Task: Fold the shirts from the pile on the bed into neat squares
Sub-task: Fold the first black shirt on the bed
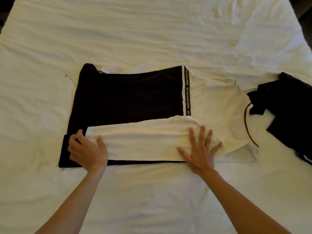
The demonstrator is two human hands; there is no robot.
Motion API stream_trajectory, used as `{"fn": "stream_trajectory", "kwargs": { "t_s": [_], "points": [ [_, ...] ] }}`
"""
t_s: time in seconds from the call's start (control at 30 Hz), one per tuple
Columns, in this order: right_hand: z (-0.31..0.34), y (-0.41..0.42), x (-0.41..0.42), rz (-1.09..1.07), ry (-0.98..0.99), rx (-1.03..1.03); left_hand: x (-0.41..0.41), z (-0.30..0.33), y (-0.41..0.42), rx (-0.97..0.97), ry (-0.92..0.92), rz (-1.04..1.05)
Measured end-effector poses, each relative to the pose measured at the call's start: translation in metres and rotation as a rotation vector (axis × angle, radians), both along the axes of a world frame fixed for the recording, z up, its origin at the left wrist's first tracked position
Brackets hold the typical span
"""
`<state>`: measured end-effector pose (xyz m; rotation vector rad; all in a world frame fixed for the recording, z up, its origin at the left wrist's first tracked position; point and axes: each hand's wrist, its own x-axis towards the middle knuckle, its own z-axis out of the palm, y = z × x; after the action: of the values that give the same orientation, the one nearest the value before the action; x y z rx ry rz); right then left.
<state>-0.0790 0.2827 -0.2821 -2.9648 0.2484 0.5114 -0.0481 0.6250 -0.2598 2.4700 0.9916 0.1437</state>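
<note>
A black-and-white shirt lies flat across the middle of the bed, its black body to the left and its white upper part with a red-trimmed collar to the right. A white sleeve is folded along the shirt's near edge. My left hand grips the left end of this white fold, thumb on top and fingers curled at the edge. My right hand presses flat on its right end with fingers spread.
A pile of dark clothing lies crumpled at the right edge of the bed. The white bedsheet is wrinkled and stretches far beyond the shirt. Dark floor shows at the top corners.
</note>
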Motion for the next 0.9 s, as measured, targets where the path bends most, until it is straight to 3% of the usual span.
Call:
{"fn": "stream_trajectory", "kwargs": {
  "t_s": [0.07, 0.13, 0.23, 0.33, 0.43, 0.57, 0.67, 0.8, 0.9],
  "points": [
    [0.004, -0.003, -0.001, 0.037, -0.055, 0.056, -0.009, 0.006, -0.057, 0.031, -0.121, -0.183],
    [0.002, -0.014, -0.005, 0.074, -0.089, 0.102, -0.023, 0.004, -0.125, -0.113, -0.167, -0.517],
    [-0.008, -0.048, -0.025, -0.049, -0.058, 0.062, -0.038, -0.011, -0.201, -0.197, -0.053, -1.037],
    [-0.015, -0.080, -0.045, -0.293, -0.008, 0.037, -0.040, -0.032, -0.220, -0.070, 0.075, -1.244],
    [-0.009, -0.064, -0.045, -0.354, -0.085, 0.062, -0.037, -0.039, -0.213, 0.007, 0.121, -1.222],
    [-0.012, -0.017, -0.037, 0.041, -0.178, 0.175, -0.031, -0.038, -0.183, 0.073, 0.143, -1.230],
    [-0.024, -0.011, -0.035, 0.070, -0.152, 0.137, -0.030, -0.046, -0.108, 0.193, 0.172, -1.200],
    [-0.024, -0.009, -0.035, -0.003, -0.159, 0.113, -0.027, -0.043, 0.027, 0.338, 0.243, -0.926],
    [-0.016, 0.020, -0.025, 0.029, -0.207, 0.143, -0.023, -0.031, 0.045, 0.322, 0.256, -0.572]
  ]
}}
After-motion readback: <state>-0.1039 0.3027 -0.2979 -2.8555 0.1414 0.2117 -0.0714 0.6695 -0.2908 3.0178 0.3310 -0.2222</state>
